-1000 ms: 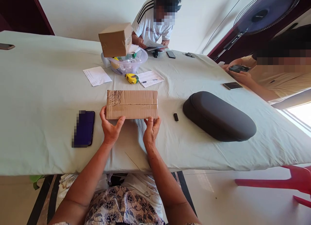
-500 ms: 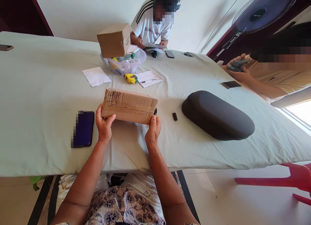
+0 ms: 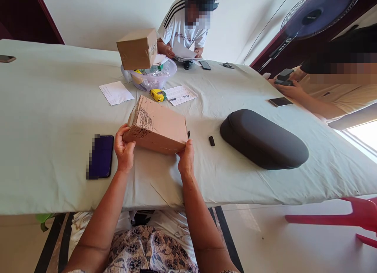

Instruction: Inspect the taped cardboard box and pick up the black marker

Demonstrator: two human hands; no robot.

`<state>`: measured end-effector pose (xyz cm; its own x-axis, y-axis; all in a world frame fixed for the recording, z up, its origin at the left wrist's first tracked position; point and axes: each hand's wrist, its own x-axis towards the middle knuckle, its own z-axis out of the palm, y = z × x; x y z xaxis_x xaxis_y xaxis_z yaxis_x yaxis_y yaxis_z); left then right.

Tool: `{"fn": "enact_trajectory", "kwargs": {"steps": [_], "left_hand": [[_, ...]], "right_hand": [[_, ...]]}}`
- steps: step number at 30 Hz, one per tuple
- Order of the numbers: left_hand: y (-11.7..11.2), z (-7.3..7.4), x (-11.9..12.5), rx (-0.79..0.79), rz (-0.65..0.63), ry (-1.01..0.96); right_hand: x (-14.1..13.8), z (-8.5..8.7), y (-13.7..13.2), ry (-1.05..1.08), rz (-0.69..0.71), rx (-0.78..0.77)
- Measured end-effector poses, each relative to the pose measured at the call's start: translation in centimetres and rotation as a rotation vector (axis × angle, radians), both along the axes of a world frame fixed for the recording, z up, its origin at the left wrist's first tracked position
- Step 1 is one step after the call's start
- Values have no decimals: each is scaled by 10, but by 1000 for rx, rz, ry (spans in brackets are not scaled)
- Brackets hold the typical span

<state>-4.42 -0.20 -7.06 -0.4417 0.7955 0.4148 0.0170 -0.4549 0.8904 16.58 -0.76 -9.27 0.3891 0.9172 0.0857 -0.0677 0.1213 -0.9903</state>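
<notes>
A brown cardboard box (image 3: 165, 121) with black scribbled lines near its left end is tilted between my two hands over the table. My left hand (image 3: 124, 149) grips its left end, thumb on the near side. At the lower right corner, my right hand (image 3: 186, 157) is closed on the box. The dark tip of a pen (image 3: 189, 134) sticks up beside the right fingers; the rest of it is hidden. A small black cap (image 3: 211, 141) lies right of that hand. Left of my left hand rests a phone (image 3: 101, 157) with a dark blue screen.
A dark oblong case (image 3: 263, 139) sits on the right of the cloth-covered table (image 3: 53, 120). Beyond the box are a yellow tape measure (image 3: 158, 95), papers (image 3: 116, 93) and a plastic basin (image 3: 150, 82) with another carton (image 3: 137, 49) on it. Two people sit across and at right.
Both hands have tipped the box, so its broad upper face now shows and its near side faces lower. The person across has raised a sheet of paper.
</notes>
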Motion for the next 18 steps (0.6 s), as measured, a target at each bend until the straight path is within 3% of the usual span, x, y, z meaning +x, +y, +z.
{"fn": "enact_trajectory", "kwargs": {"steps": [3, 10, 18], "left_hand": [[2, -3, 0, 1, 37, -4], [4, -1, 0, -23, 115, -72], [3, 4, 3, -128, 8, -200]], "right_hand": [[-4, 10, -3, 100, 44, -63], [-6, 18, -5, 69, 80, -34], [-3, 14, -1, 135, 6, -49]]}}
